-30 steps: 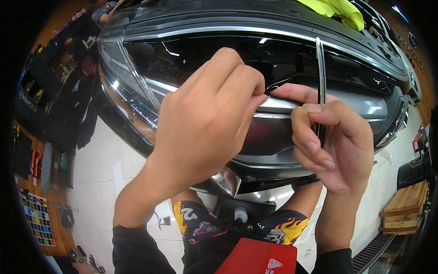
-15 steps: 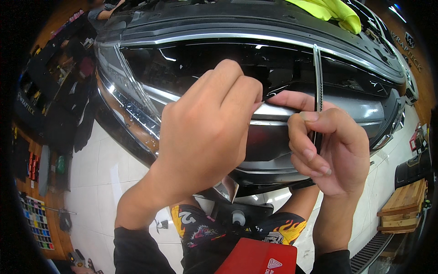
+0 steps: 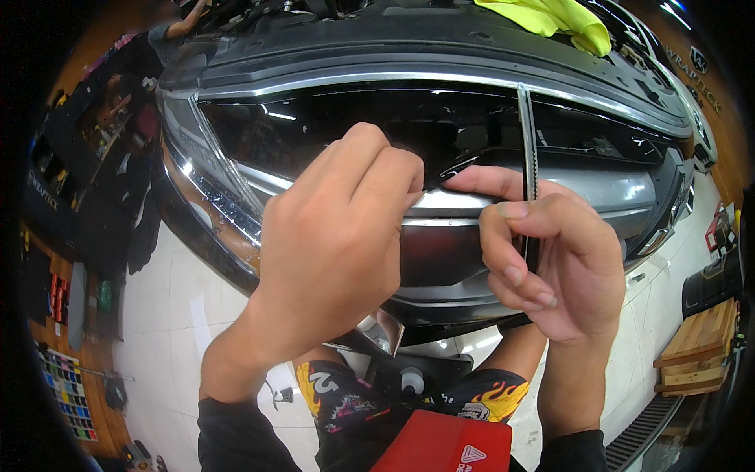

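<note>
My left hand (image 3: 330,236) is closed in a pinch at the silver trim (image 3: 447,203) on the front of a black car (image 3: 275,110); its fingertips and what they hold are hidden. Just right of it, my right hand (image 3: 558,259) has a slim silver-and-black knife (image 3: 527,134) held upright between curled fingers and thumb. Its index finger stretches left beneath a loose, glossy black edge (image 3: 456,169), close to my left fingertips.
A yellow cloth (image 3: 550,23) lies atop the car. Another person (image 3: 169,39) is at the upper left. Dark shelving (image 3: 86,134) stands left, wooden boards (image 3: 696,346) at right. A red flat tool (image 3: 444,448) is at my waist, above the tiled floor (image 3: 173,315).
The view has shifted, so the car, knife and both hands sit somewhat lower and further left. My left hand has dropped slightly against the car; both grips look unchanged.
</note>
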A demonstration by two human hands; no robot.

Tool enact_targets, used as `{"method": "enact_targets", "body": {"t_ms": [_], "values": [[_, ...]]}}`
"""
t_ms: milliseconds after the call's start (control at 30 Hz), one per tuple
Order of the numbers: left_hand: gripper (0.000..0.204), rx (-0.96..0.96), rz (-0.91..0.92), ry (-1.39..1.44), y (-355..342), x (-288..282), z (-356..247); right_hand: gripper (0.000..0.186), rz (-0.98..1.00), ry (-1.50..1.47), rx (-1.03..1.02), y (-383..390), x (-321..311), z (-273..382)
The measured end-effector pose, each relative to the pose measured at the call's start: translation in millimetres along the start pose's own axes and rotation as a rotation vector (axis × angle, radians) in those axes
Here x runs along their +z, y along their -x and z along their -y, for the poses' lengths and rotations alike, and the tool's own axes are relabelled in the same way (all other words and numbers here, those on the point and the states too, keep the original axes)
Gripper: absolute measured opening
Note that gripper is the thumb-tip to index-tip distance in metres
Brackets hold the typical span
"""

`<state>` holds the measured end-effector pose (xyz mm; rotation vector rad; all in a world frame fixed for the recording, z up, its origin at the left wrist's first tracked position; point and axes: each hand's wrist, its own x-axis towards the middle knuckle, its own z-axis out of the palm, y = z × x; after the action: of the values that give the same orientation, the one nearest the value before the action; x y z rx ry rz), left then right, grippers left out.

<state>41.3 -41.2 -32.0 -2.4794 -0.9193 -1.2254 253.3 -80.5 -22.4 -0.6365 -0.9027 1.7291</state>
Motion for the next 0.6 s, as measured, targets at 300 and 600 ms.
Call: {"method": "enact_targets", "body": {"t_ms": [300,600], "values": [[0.014,-0.123,0.043,0.129,9.7,-9.9,-2.7,0.046,-0.027,0.041,-0.017,1.5,4.2,-3.6],[0.038,0.144,0.119,0.155,-20.5,-28.2,23.4,0.021,-0.274,0.314,-0.152,-5.1,31.7,-24.8]]}}
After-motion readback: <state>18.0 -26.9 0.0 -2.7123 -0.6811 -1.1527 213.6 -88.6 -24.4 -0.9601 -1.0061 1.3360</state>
